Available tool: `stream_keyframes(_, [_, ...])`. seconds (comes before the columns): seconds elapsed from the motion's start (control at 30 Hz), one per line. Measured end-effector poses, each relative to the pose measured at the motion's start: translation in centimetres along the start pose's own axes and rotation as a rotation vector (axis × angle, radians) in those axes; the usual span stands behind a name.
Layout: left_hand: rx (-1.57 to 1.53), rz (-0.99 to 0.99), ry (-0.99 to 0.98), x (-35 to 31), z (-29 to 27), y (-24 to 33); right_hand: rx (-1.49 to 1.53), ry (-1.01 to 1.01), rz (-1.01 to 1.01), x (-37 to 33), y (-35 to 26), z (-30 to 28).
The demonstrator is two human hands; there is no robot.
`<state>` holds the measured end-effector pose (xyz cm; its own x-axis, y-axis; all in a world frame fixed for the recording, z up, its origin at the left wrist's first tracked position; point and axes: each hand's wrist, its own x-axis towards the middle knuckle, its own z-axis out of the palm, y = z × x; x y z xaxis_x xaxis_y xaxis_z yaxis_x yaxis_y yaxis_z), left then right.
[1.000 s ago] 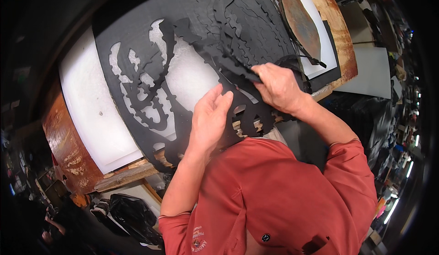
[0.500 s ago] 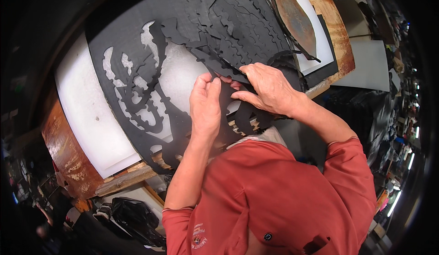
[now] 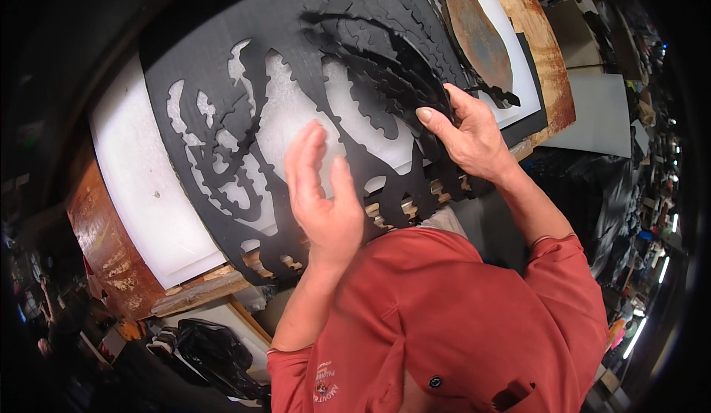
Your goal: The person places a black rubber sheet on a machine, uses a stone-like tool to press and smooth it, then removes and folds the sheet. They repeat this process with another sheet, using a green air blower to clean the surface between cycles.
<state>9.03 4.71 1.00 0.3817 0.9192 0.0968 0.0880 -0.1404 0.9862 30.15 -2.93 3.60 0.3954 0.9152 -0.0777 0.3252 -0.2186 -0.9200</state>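
A bunch of black strips [image 3: 396,58] was held in the right hand [image 3: 478,135], its grip clamped on their lower end between thumb and fingers. From there the strips were extended up and to the left, above the black sheet [image 3: 196,39], their long axis slanted from lower right to upper left. The right hand was thus the nearer one; the left hand [image 3: 322,198] was poised below and to the left of them, its thumb and fingers spread apart with nothing held. The strips were seen to be thin, curved and toothed along the edges; their far ends were blurred, and their number could not be told. The black sheet was pierced by long notched openings, through which white sheeting [image 3: 152,183] on the tabletop [image 3: 118,246] was exposed.
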Motion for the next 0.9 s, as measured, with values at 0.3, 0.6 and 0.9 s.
stream_keyframes(0.3, [-0.105,-0.100,-0.243,2.1,4.7,0.3,0.338,-0.036,0.073,0.6,-0.4,0.8])
stream_keyframes(0.6, [-0.595,-0.551,-0.188,3.4,4.3,-0.1,0.121,-0.109,0.095,0.1,-0.6,0.5])
stream_keyframes(0.9, [-0.821,-0.457,-0.015,3.2,0.8,-2.5,-0.084,0.156,0.002,2.1,-0.2,-4.6])
